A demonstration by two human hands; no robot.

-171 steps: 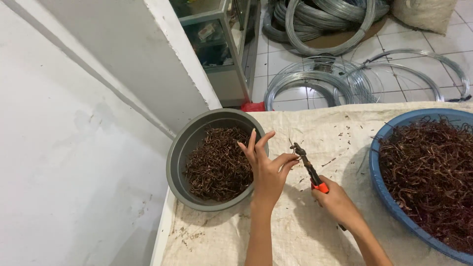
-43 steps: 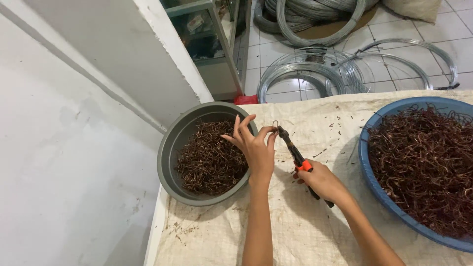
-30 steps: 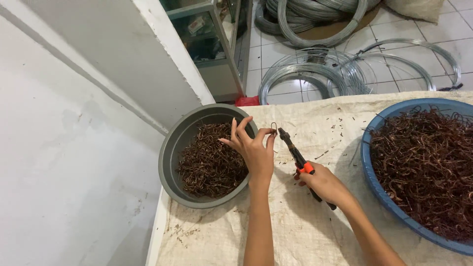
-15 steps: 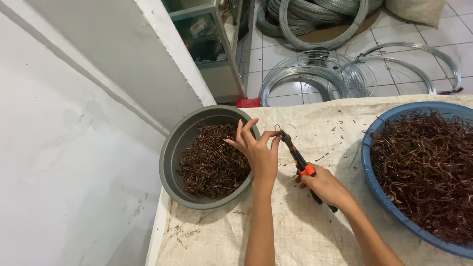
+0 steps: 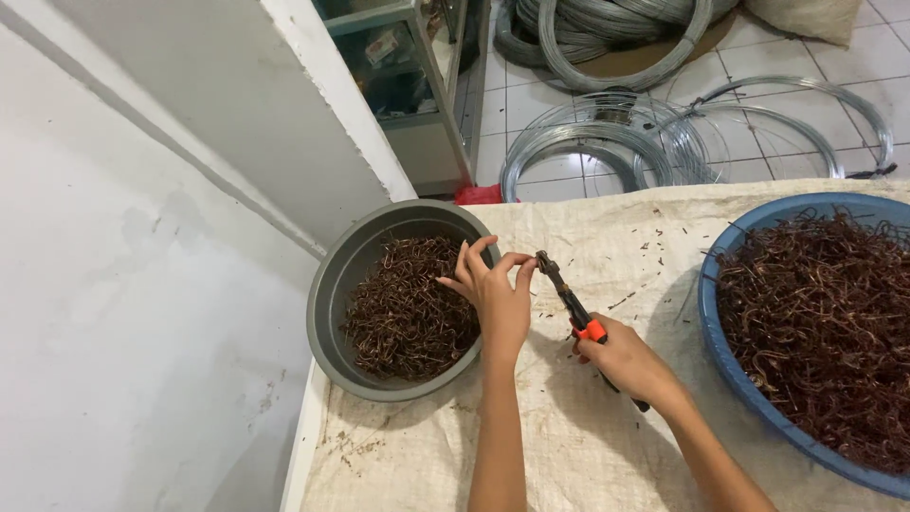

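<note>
— What were the hands doing when you looked over?

— The person's right hand (image 5: 626, 362) was closed around the handles of a pair of pliers (image 5: 574, 313), dark metal with an orange band where the grips begin. The nose of the pliers pointed up and to the left, toward the other hand. The left hand (image 5: 495, 292) was raised just beside the pliers' tip, thumb and forefinger pinched together right at the nose and the other fingers fanned upward. If a piece of wire sat in that pinch, it was too small for me to tell.

— And where was all this happening?

— Over a table covered in pale woven sacking (image 5: 569, 446), scattered with tiny dark offcuts. Just left of the left hand stood a round grey basin (image 5: 334, 294), partly filled with short, bent, reddish-brown wire pieces (image 5: 403, 313). The heel of that hand hovered over the basin's near rim. Well to the right sat a larger blue basin (image 5: 720, 337), heaped with a tangle of longer brown wire (image 5: 825, 322).

— Anything beyond the table?

— A tiled floor with several coils of grey steel wire (image 5: 607, 142), and a white wall on the left.
</note>
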